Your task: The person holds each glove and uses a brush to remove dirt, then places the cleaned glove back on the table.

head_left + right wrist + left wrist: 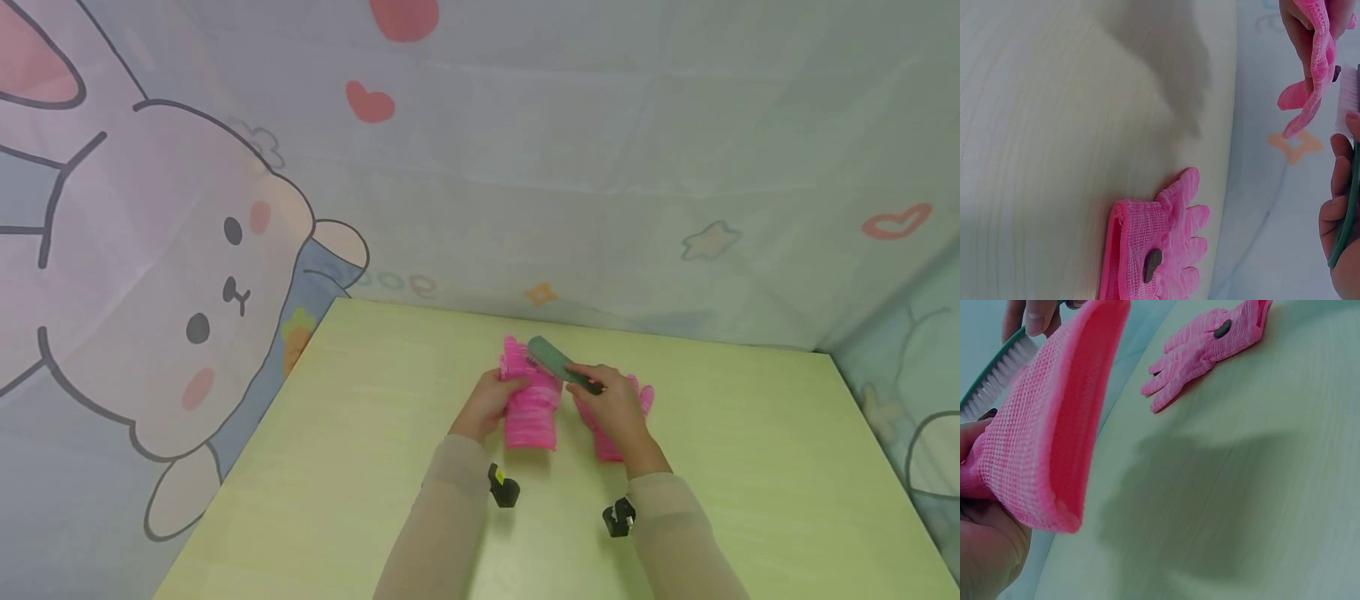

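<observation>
A pink knit glove (531,421) is held up off the table by my left hand (483,406), thumb across its front; its cuff opening faces the left wrist camera. My right hand (613,406) grips a green brush (551,357) by the handle, white bristles (1347,97) facing that glove. A dark lump (1336,74) on the held glove lies close to the bristles; whether they touch I cannot tell. A second pink glove (1188,356) lies flat on the table, partly under my right hand in the head view, with a dark lump (1152,265) near its cuff.
The pale yellow-green table (360,467) ends at a printed cloth backdrop (525,167) behind and at both sides. Black wrist-worn devices, one by the left wrist (504,487) and one by the right wrist (619,518), hang over the table.
</observation>
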A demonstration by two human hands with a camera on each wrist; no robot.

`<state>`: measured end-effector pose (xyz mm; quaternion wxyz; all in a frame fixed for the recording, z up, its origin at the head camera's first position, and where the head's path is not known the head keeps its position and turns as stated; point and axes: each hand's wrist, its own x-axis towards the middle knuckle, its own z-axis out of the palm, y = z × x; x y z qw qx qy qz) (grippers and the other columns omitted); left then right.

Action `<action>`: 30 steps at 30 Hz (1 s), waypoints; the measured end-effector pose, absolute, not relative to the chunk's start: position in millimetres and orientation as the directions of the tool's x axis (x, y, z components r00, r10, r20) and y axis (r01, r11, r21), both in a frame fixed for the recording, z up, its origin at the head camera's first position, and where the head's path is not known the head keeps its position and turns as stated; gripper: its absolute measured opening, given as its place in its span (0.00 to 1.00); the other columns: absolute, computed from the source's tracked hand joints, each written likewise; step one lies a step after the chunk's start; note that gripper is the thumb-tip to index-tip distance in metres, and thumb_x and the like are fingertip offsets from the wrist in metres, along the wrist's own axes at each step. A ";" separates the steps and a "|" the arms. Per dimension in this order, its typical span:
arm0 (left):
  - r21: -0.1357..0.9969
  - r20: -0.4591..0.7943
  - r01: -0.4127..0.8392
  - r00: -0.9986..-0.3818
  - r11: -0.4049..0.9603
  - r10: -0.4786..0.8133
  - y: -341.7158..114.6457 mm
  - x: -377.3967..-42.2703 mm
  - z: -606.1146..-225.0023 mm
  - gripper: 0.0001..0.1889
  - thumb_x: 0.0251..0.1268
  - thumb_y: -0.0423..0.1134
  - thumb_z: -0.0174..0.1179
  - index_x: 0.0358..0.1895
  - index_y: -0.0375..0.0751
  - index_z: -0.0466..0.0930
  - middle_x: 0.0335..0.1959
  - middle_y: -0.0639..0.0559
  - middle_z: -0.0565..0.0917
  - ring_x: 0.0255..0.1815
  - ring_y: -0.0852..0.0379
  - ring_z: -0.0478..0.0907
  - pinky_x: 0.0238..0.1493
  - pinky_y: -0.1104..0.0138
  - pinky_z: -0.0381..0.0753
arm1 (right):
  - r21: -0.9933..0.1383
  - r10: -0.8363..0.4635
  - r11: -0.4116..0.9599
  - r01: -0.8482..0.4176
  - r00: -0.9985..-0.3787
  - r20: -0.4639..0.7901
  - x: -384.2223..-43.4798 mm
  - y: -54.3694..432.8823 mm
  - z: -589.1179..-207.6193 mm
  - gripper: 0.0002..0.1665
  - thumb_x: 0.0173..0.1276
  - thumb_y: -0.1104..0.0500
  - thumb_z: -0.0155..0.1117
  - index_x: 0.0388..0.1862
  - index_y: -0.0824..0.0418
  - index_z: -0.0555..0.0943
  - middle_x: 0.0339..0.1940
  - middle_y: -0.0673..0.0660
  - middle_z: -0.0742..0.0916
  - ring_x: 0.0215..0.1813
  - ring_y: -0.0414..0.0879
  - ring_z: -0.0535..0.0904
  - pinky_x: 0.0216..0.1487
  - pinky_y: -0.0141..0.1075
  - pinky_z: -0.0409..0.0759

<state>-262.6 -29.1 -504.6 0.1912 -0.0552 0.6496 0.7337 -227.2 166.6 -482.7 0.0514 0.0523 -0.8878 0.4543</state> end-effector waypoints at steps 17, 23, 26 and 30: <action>0.936 -0.335 -0.348 -0.925 -0.045 0.179 -29.9 -258.5 -502.5 0.20 0.66 0.43 0.54 0.55 0.33 0.72 0.38 0.45 0.81 0.34 0.56 0.78 0.38 0.65 0.81 | -0.822 -0.070 0.561 -0.100 -0.995 0.074 -224.6 164.5 -484.0 0.19 0.62 0.54 0.64 0.53 0.52 0.81 0.54 0.57 0.80 0.50 0.54 0.74 0.50 0.49 0.75; 0.924 -0.357 -0.373 -0.920 -0.083 0.165 -30.7 -259.5 -502.2 0.24 0.67 0.49 0.52 0.56 0.32 0.70 0.39 0.45 0.80 0.35 0.57 0.78 0.41 0.65 0.80 | -0.822 -0.075 0.562 -0.094 -0.995 0.063 -224.1 166.3 -487.1 0.19 0.63 0.55 0.64 0.54 0.52 0.80 0.55 0.57 0.80 0.50 0.53 0.74 0.51 0.49 0.75; 0.919 -0.360 -0.380 -0.917 -0.103 0.172 -31.3 -259.8 -503.0 0.25 0.67 0.50 0.52 0.56 0.32 0.70 0.40 0.45 0.81 0.37 0.57 0.78 0.43 0.65 0.80 | -0.814 -0.079 0.571 -0.105 -0.994 0.072 -224.1 166.4 -487.0 0.19 0.62 0.54 0.65 0.54 0.51 0.80 0.55 0.56 0.80 0.48 0.52 0.74 0.50 0.48 0.75; 0.919 -0.356 -0.379 -0.917 -0.113 0.177 -32.6 -255.2 -494.0 0.23 0.69 0.47 0.50 0.57 0.30 0.69 0.41 0.44 0.80 0.38 0.56 0.78 0.44 0.64 0.80 | -0.814 -0.081 0.570 -0.112 -0.993 0.080 -223.6 166.8 -486.0 0.19 0.62 0.55 0.65 0.54 0.51 0.81 0.55 0.57 0.80 0.48 0.53 0.74 0.50 0.48 0.75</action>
